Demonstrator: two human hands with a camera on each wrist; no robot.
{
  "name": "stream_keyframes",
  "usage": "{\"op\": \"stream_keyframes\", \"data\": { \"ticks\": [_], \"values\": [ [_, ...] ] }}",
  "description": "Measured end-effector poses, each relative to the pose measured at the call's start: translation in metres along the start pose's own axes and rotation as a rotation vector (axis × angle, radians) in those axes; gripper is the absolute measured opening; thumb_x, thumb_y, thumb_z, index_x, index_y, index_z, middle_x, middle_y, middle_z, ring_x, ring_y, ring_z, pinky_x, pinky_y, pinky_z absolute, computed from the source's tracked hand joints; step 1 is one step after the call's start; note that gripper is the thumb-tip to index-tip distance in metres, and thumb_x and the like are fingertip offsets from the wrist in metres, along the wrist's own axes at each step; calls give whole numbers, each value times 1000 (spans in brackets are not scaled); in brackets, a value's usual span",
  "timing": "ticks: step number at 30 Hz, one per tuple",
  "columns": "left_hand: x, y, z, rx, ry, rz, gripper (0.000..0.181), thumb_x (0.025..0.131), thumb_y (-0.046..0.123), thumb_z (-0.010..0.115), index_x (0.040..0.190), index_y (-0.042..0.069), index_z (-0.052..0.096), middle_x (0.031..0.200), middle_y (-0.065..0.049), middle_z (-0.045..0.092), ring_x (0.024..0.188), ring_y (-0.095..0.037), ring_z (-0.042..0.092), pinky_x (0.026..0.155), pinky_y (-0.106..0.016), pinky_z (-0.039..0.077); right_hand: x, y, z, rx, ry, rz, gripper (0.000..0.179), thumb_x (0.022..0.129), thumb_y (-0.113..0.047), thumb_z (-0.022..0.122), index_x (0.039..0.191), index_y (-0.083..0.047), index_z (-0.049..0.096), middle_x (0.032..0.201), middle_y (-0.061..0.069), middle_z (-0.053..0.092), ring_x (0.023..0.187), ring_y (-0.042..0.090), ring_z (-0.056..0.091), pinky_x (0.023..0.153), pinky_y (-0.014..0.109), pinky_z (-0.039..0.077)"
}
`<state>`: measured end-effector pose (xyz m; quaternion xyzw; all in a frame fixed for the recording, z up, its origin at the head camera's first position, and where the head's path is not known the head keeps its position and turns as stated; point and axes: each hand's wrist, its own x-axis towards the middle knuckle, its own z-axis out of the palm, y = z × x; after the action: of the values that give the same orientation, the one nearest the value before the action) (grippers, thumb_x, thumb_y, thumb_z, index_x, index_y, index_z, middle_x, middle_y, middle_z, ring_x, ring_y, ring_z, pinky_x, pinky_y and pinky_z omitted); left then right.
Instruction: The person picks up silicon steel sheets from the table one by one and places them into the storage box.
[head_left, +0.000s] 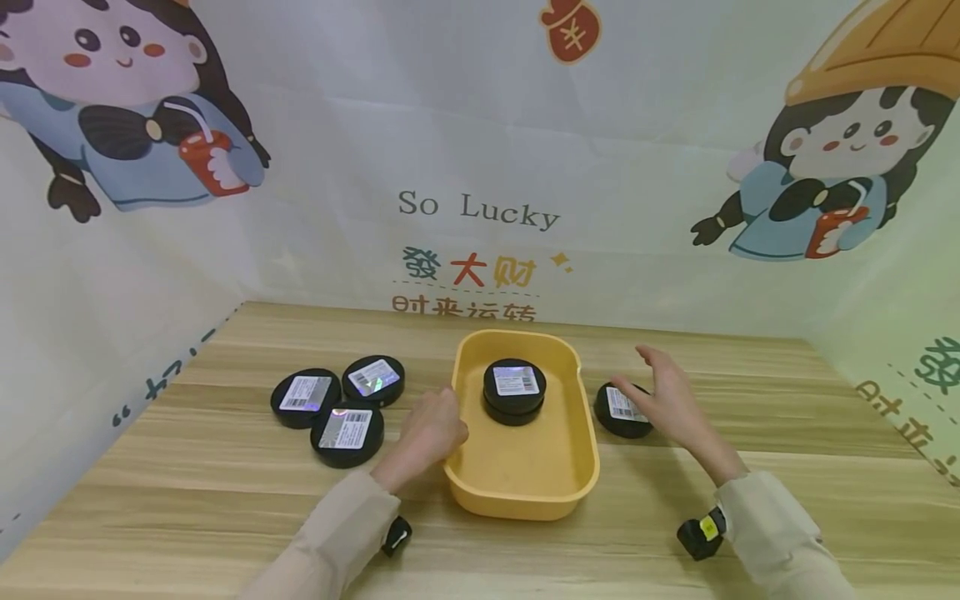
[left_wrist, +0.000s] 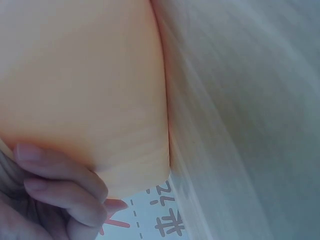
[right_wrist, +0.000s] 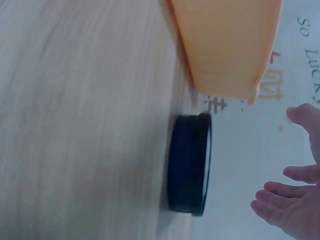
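My left hand (head_left: 429,431) grips the left rim of a yellow plastic tub (head_left: 517,507), its fingers curled. In the left wrist view, those fingers (left_wrist: 65,195) lie against the tub's wall. Inside the tub, two flat round black containers (head_left: 514,380) are stacked, the upper one with a white label. Over on the right, my right hand (head_left: 670,400) hovers with spread fingers above another black round container (head_left: 624,425) on the table. A gap shows between that hand and the container (right_wrist: 189,165) in the right wrist view.
Three more labelled black containers (head_left: 347,435) lie grouped on the wooden table (head_left: 187,500) left of the tub. A printed cloth backdrop (head_left: 337,150) rises behind the table and along both sides.
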<state>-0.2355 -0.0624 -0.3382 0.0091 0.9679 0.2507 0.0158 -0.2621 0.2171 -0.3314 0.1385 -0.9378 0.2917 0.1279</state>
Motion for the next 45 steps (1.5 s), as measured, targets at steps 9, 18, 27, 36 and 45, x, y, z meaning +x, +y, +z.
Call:
{"op": "stream_keyframes", "data": {
  "ticks": [9, 18, 27, 36, 45],
  "values": [
    [0, 1, -1, 6, 0, -7, 13, 71, 1, 59, 83, -3, 56, 68, -9, 51, 59, -21, 50, 46, -27, 41, 0, 13, 1, -25, -43, 51, 69, 86, -30, 56, 128, 16, 28, 129, 37, 30, 118, 49, 29, 94, 57, 28],
    [-1, 0, -1, 7, 8, 3, 16, 70, 0, 59, 86, -4, 56, 69, -10, 50, 60, -21, 50, 47, -27, 41, 0, 20, 4, -64, -142, 112, 79, 84, -38, 57, 129, 18, 24, 127, 40, 28, 115, 51, 30, 92, 58, 30],
    [-2, 1, -1, 7, 19, 10, 16, 70, 0, 59, 85, -4, 56, 69, -10, 50, 59, -21, 50, 46, -28, 41, 0, 26, 10, -105, -218, 137, 97, 73, -44, 67, 128, 22, 20, 125, 44, 27, 114, 53, 31, 92, 57, 31],
    [-1, 1, -1, 4, 14, 6, 14, 70, 0, 59, 84, -4, 56, 67, -9, 50, 58, -20, 50, 45, -27, 41, 0, 27, 16, -112, -278, 129, 103, 65, -43, 74, 126, 22, 21, 111, 39, 42, 97, 42, 48, 81, 50, 41],
    [-1, 0, -1, 2, 10, 5, 15, 70, 0, 59, 84, -4, 55, 67, -9, 50, 58, -20, 50, 46, -27, 41, -1, 24, 18, -98, -295, 122, 86, 63, -29, 77, 114, 22, 32, 97, 29, 50, 83, 32, 51, 74, 44, 44]
  ]
}}
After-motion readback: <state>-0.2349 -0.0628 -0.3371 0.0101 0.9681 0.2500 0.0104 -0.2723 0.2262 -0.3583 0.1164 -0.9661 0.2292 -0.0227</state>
